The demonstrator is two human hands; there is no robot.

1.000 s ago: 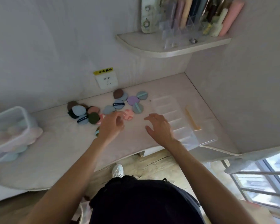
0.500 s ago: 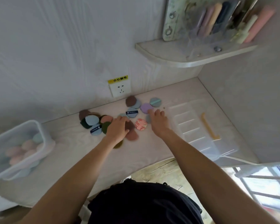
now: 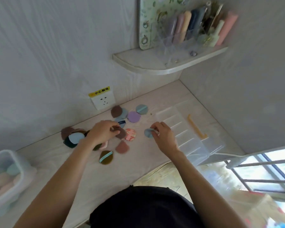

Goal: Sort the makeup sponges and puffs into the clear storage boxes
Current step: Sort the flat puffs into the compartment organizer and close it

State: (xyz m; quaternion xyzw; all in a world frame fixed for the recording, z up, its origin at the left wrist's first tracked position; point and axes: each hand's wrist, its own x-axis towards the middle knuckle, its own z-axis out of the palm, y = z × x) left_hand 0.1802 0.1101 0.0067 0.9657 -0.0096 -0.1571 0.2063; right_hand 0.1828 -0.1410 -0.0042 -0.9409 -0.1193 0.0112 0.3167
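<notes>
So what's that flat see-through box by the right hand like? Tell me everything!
The clear box looks like thin see-through plastic, long and shallow, split by ridges into a row of compartments. It lies flat on the desk near the corner, lid open and lying beside it with a yellow clasp on it. Its compartments look empty. The right hand, pinching a blue puff, hovers at its left edge; whether it touches the box is unclear.

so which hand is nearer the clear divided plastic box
Right. The right hand, pinching a blue-grey round puff, is beside the clear divided plastic box; the left hand is farther away among the puffs.
</notes>
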